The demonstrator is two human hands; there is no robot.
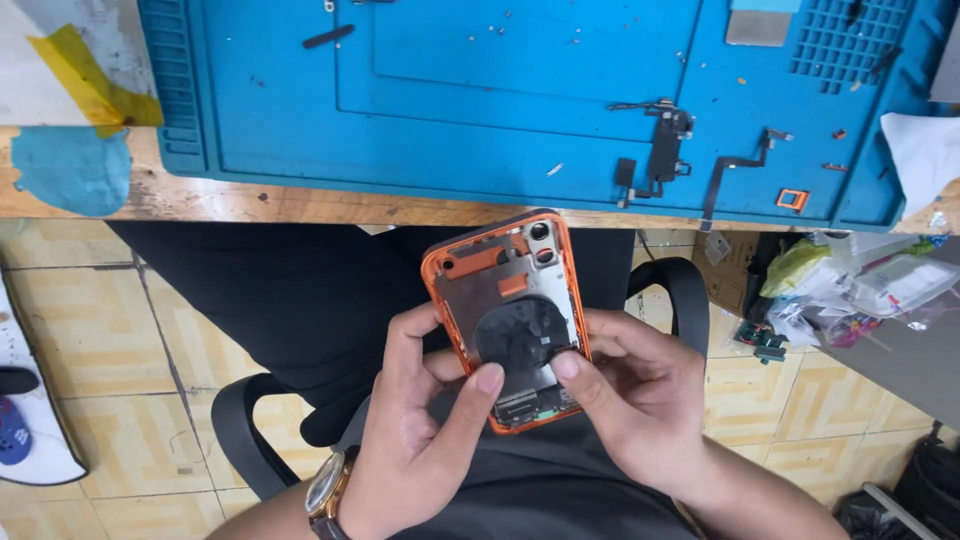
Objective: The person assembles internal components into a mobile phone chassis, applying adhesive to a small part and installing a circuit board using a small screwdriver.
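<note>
An orange phone housing (505,300), opened so its inner metal plate and round black coil show, is held over my lap. My left hand (420,430) grips its lower left edge, thumb on the lower part near the bottom connector. My right hand (640,390) holds the lower right edge, thumb pressing by the coil. A watch sits on my left wrist. Both hands are below the table edge.
A blue work mat (480,90) lies on the wooden table (280,205), with black flex cables (665,145), a small orange part (792,199) and scattered screws. Plastic bags (860,285) pile at the right. Black chair arms flank my lap over a tiled floor.
</note>
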